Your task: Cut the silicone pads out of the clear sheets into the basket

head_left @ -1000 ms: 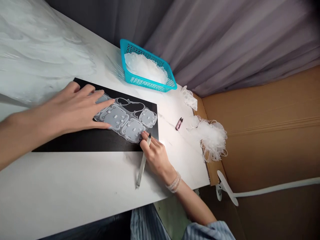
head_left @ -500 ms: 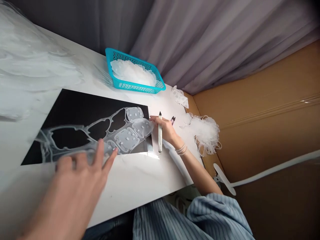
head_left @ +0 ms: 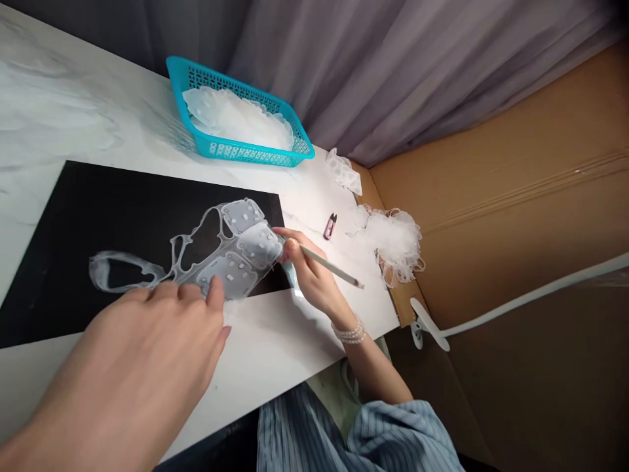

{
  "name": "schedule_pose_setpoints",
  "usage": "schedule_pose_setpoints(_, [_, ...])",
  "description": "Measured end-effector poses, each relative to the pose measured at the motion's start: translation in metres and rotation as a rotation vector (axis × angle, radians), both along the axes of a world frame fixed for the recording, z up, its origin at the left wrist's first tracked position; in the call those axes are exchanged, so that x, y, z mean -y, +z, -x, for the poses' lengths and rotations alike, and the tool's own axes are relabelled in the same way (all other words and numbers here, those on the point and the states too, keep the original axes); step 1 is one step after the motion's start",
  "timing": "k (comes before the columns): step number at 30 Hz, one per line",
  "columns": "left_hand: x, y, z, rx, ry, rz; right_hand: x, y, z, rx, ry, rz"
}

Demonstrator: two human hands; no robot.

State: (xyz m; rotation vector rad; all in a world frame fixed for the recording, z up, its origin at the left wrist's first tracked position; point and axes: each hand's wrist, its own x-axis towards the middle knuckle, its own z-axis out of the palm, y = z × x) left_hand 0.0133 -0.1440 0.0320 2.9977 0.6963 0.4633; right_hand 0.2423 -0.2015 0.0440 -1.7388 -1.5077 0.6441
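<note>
A translucent sheet [head_left: 230, 275] with rounded panels and open cut-outs lies on a black mat [head_left: 132, 203]. My left hand [head_left: 157, 328] rests over its near edge, fingers spread, the index fingertip on a panel; the ends of the other fingers are partly hidden. At the sheet's right end, my right hand [head_left: 309, 269] pinches its edge between thumb and fingers. A white pencil-like tool [head_left: 334, 267] also sits in the right hand, slanting out to the right over the back of the thumb side.
A turquoise basket [head_left: 255, 157] holding translucent pieces stands at the back. Pink snips [head_left: 331, 226] lie right of the mat. Tangled clear scraps [head_left: 398, 242] sit by the cardboard [head_left: 515, 164]. Stacked translucent sheets [head_left: 44, 111] are at the far left.
The tool has tilted from upright to slanting right, uncovering the snips. The left part of the sheet has drawn in to the right on the mat. The whole view has shifted slightly.
</note>
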Motion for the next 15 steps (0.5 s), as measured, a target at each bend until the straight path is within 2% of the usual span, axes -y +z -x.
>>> schedule_pose_setpoints(2, [-0.004,-0.003,-0.009,-0.144,-0.053,-0.108,-0.003,-0.003,0.004,0.088,0.026,-0.007])
schedule_pose_setpoints(4, [-0.009,-0.013,-0.023,-0.12,-0.128,-0.15,-0.006,-0.007,0.006,0.14,0.03,-0.004])
schedule_pose_setpoints(6, [-0.012,-0.026,-0.031,-0.09,-0.122,-0.137,-0.007,-0.011,0.008,0.13,0.028,-0.001])
schedule_pose_setpoints(9, [-0.011,-0.041,-0.031,-0.093,-0.093,-0.085,-0.007,-0.015,0.013,0.041,0.033,0.001])
schedule_pose_setpoints(11, [-0.009,-0.044,-0.026,-0.107,-0.102,-0.065,-0.007,-0.015,0.018,0.029,0.044,0.003])
schedule_pose_setpoints(15, [-0.009,-0.041,-0.021,-0.122,-0.126,-0.046,-0.009,-0.014,0.023,0.145,0.087,-0.014])
